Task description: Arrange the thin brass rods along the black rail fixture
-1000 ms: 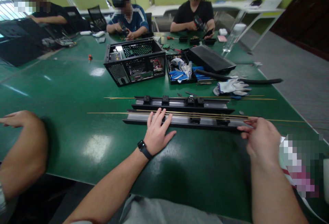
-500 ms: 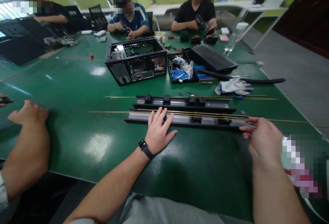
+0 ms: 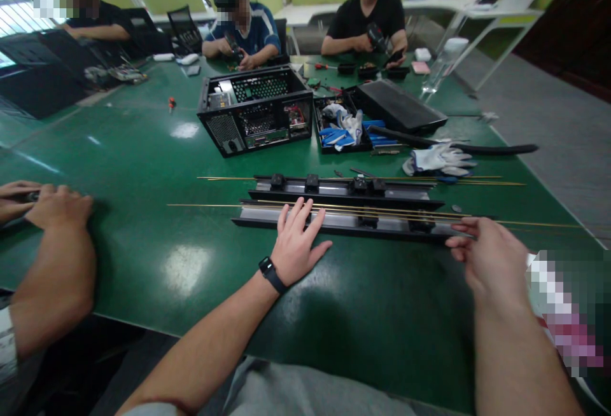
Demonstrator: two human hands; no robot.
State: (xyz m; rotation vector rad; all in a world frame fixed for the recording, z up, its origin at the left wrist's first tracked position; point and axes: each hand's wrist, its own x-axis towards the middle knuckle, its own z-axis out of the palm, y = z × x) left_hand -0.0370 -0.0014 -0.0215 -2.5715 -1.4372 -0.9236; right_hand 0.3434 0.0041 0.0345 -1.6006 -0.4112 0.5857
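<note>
My left hand [image 3: 300,241] lies flat with its fingers spread over the near black rail [image 3: 258,214], fingertips on the thin brass rods [image 3: 344,207]. The rail is a long channel with a silvery inner face and black blocks [image 3: 422,222] in it. At the rail's right end, my right hand [image 3: 491,247] has its thumb and fingers closed on the rods; the exact grip is partly hidden. Parallel behind it lies a second black rail [image 3: 405,193] with similar blocks [image 3: 312,182] and more brass rods along it.
Beyond the rails stand an open black computer case [image 3: 255,110] and a tray with gloves [image 3: 341,126]. A white glove [image 3: 439,159] and a black tube [image 3: 501,148] lie to the right. A co-worker's hands [image 3: 57,205] are at the left; several people sit around the table.
The view has shifted slightly, so things sit a little farther right. Both my hands keep their places on the rail and rods. At the left, the co-worker's two hands have come together.
</note>
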